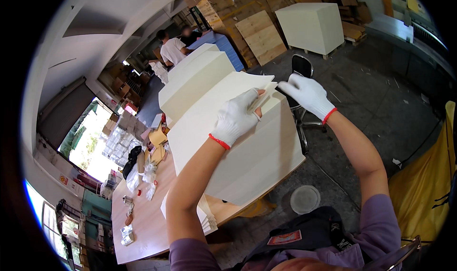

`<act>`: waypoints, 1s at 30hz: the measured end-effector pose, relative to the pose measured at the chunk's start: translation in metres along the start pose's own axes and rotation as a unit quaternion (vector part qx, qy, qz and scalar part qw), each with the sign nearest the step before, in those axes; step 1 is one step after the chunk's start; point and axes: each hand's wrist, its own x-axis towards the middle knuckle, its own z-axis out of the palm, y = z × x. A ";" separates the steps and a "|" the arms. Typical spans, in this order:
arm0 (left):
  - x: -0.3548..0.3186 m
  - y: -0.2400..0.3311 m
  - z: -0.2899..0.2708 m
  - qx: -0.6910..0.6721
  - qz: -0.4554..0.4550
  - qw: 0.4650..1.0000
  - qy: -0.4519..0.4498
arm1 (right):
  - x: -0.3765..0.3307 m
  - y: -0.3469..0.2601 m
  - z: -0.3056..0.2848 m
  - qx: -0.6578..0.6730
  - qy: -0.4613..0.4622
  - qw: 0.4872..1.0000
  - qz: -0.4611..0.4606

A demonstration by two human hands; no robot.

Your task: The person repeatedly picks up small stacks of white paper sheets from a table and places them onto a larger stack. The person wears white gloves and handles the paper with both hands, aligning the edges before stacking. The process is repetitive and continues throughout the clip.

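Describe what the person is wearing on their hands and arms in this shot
Both the left hand and the right hand wear white knitted work gloves, each finished with a thin red band at the cuff. The forearms are bare from the cuffs down to the upper arms, where short purple sleeves begin. No watch, bracelet or other marking shows on either arm.

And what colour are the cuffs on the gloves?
Red, on white gloves: left hand and right hand. The head view shows it best.

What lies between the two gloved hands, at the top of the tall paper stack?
In the head view, the lifted corner of the top cream sheet lies between the left hand and the right hand; both hands touch it.
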 end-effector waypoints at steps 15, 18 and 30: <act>0.031 -0.001 0.008 0.126 -0.099 0.984 -0.074 | 0.013 -0.010 -0.005 -0.183 0.008 0.945 -0.272; 0.026 -0.012 0.009 0.077 -0.061 0.994 -0.041 | 0.017 -0.019 -0.003 -0.059 0.002 0.959 -0.276; 0.011 -0.005 -0.002 -0.084 -0.109 0.989 -0.060 | 0.005 -0.018 0.028 0.161 0.002 0.985 -0.063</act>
